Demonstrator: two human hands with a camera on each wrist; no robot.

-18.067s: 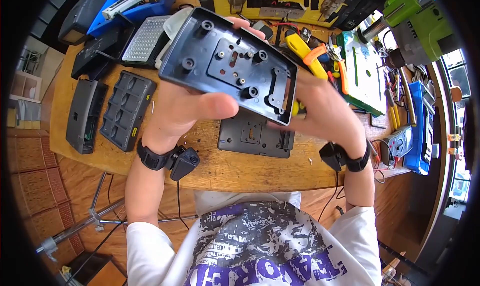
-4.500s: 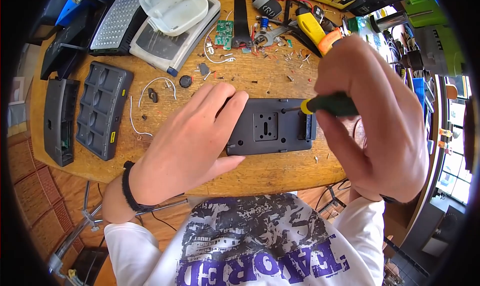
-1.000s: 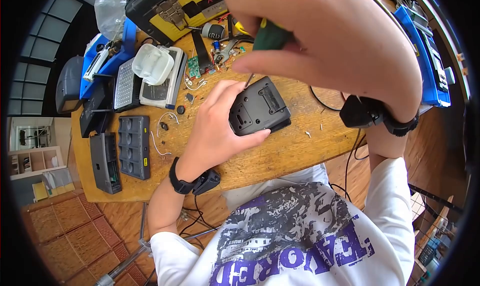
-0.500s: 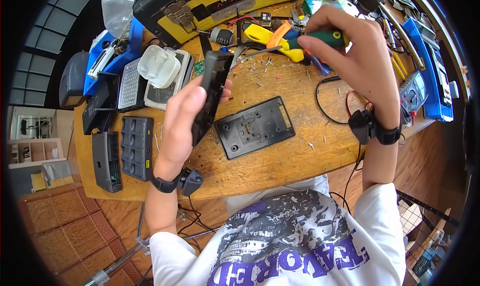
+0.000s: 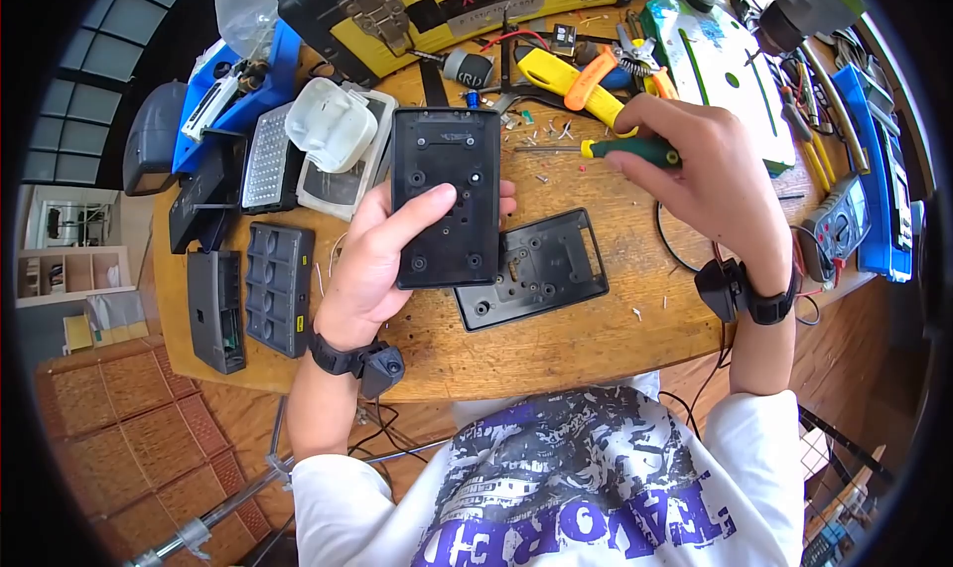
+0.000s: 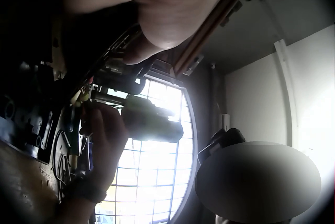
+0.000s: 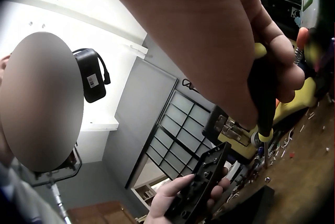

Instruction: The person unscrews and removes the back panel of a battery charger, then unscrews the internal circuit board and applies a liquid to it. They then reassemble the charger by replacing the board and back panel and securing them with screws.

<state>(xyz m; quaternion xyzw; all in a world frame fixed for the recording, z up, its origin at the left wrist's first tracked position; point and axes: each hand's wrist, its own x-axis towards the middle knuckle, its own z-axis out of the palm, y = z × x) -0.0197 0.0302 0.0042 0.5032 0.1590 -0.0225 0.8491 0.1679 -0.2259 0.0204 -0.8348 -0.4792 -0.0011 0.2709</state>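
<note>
My left hand (image 5: 365, 254) holds a black plastic housing half (image 5: 449, 254) upright above the table, thumb across its inner face with its screw posts and holes. A second black housing half (image 5: 561, 259) lies inner side up on the wooden table, partly hidden behind the held one. My right hand (image 5: 707, 165) grips a screwdriver (image 5: 640, 150) with a green and yellow handle, its thin shaft pointing left over loose screws. In the right wrist view the screwdriver (image 7: 263, 95) points down at the table, and the held housing half (image 7: 199, 184) shows edge-on.
A yellow and black toolbox (image 5: 467, 13) stands at the back. Small screws (image 5: 566, 130) and hand tools lie before it. A black tray with wells (image 5: 276, 289) and a white plastic case (image 5: 328, 125) are at left. A multimeter (image 5: 839, 219) lies right, beneath a green drill press (image 5: 809, 1).
The two housing halves, together on the table a second ago, are now apart. My left hand has lifted one and turned its inner face up. The right hand has drawn back with the screwdriver.
</note>
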